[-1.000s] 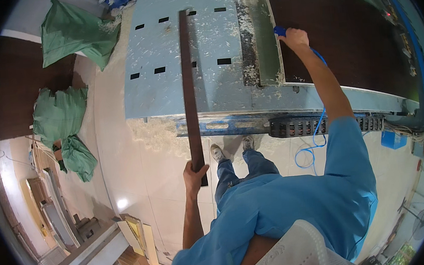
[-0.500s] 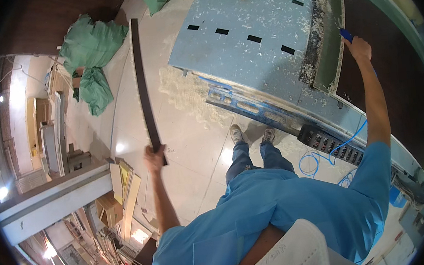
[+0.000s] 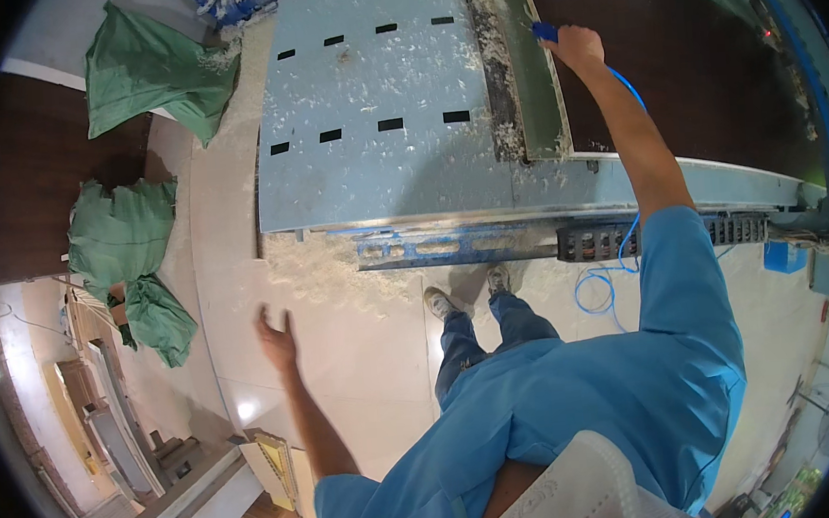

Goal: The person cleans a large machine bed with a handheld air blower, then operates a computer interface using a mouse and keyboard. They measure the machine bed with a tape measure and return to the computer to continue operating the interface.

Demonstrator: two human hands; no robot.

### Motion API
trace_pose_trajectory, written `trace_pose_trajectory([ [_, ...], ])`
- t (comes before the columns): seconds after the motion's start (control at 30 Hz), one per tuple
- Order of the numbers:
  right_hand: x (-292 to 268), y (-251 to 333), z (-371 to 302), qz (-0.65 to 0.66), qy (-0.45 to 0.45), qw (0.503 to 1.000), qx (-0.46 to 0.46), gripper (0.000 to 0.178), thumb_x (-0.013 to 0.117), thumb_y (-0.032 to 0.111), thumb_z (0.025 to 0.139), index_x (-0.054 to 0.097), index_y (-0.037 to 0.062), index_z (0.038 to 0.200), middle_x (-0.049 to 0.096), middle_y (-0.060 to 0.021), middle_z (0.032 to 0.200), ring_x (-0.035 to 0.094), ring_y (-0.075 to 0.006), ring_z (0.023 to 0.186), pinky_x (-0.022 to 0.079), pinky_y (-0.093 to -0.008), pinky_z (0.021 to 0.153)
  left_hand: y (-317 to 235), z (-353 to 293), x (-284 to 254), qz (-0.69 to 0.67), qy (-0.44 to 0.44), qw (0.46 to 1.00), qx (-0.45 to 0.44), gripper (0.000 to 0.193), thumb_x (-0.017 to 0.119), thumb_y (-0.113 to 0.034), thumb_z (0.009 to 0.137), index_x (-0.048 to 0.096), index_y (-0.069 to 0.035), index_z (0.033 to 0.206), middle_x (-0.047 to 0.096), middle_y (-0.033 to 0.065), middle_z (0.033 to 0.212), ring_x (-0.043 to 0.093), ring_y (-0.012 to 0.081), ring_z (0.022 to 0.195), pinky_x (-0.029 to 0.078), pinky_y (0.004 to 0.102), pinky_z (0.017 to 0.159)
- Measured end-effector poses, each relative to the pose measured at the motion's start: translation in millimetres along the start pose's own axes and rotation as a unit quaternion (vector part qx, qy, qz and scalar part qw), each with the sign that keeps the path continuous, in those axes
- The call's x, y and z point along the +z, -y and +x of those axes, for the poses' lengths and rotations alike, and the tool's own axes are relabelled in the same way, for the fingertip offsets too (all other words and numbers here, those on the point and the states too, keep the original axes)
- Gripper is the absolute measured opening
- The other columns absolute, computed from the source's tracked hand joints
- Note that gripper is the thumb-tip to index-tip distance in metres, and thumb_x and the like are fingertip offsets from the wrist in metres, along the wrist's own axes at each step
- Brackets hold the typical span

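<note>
My right hand point(image 3: 577, 48) is closed around a blue air blow gun point(image 3: 544, 32), its thin nozzle over the left edge of a dark brown panel point(image 3: 681, 53). Behind that forearm runs a blue hose point(image 3: 628, 86). Against the panel's left side lies a greenish strip of surface point(image 3: 539, 103), dusted with shavings. My left hand point(image 3: 278, 340) hangs open over the floor with nothing in it, fingers spread, below the near left corner of a blue-grey slotted machine table point(image 3: 369, 175).
Pale shavings point(image 3: 328, 275) cover the floor under the table's front edge. Green sacks point(image 3: 125, 228) lie at the left. A black cable chain point(image 3: 666, 236) runs along the machine front, with blue hose loops point(image 3: 595, 289) on the floor. Boards point(image 3: 280, 464) stand at lower left.
My left hand has let go of the long dark strip it held. The view has turned, so the table sits farther left and straighter. My right hand still holds the blow gun.
</note>
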State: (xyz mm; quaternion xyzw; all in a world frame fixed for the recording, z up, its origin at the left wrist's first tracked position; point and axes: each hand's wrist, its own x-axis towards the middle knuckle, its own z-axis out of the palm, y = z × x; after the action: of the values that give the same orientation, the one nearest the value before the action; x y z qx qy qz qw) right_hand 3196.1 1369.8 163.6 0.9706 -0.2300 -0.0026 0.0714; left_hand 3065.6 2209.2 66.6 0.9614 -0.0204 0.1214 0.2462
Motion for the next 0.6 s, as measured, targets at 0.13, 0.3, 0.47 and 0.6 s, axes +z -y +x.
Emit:
trace_pose_trajectory([
  [0.13,9,-12,-12,0.021,0.031,0.999,0.001,0.071,0.055,0.071,0.086,0.074,0.0026,0.095,0.073,-0.0188,0.094,0.071,-0.0350,0.092,0.057,-0.0463,0.079,35,-173,76,0.053,0.228,0.936,-0.261,0.049,0.074,-0.032,0.089,0.058,-0.004,0.126,0.065,0.0108,0.114,0.059,0.0267,0.096,0.050,0.0397,0.086],
  [0.3,8,-38,-84,0.078,0.057,0.995,-0.024,0.087,0.042,0.079,0.088,0.073,-0.0019,0.095,0.071,-0.0250,0.098,0.068,-0.0419,0.097,0.055,-0.0507,0.084,1,-333,74,-0.294,0.428,0.561,-0.645,0.042,0.064,-0.047,0.094,0.066,-0.009,0.112,0.066,0.0051,0.085,0.063,0.0147,0.069,0.050,0.0289,0.057],
  [0.47,0,-64,-193,0.132,0.206,0.969,0.015,0.091,0.041,0.083,0.085,0.071,-0.0022,0.074,0.069,-0.0194,0.076,0.071,-0.0344,0.080,0.054,-0.0459,0.072,-30,-343,84,-0.292,0.409,0.658,-0.561,0.031,0.059,-0.041,0.098,0.065,-0.011,0.103,0.067,0.0017,0.079,0.065,0.0134,0.070,0.052,0.0285,0.061],
  [0.6,2,-74,-276,0.227,0.250,0.936,0.096,0.085,0.046,0.080,0.086,0.057,0.0030,0.053,0.054,-0.0112,0.050,0.060,-0.0244,0.049,0.050,-0.0394,0.056,-4,-249,132,-0.342,0.428,0.636,-0.544,0.021,0.059,-0.036,0.098,0.064,-0.015,0.098,0.067,-0.0001,0.079,0.064,0.0112,0.073,0.051,0.0259,0.065],
])
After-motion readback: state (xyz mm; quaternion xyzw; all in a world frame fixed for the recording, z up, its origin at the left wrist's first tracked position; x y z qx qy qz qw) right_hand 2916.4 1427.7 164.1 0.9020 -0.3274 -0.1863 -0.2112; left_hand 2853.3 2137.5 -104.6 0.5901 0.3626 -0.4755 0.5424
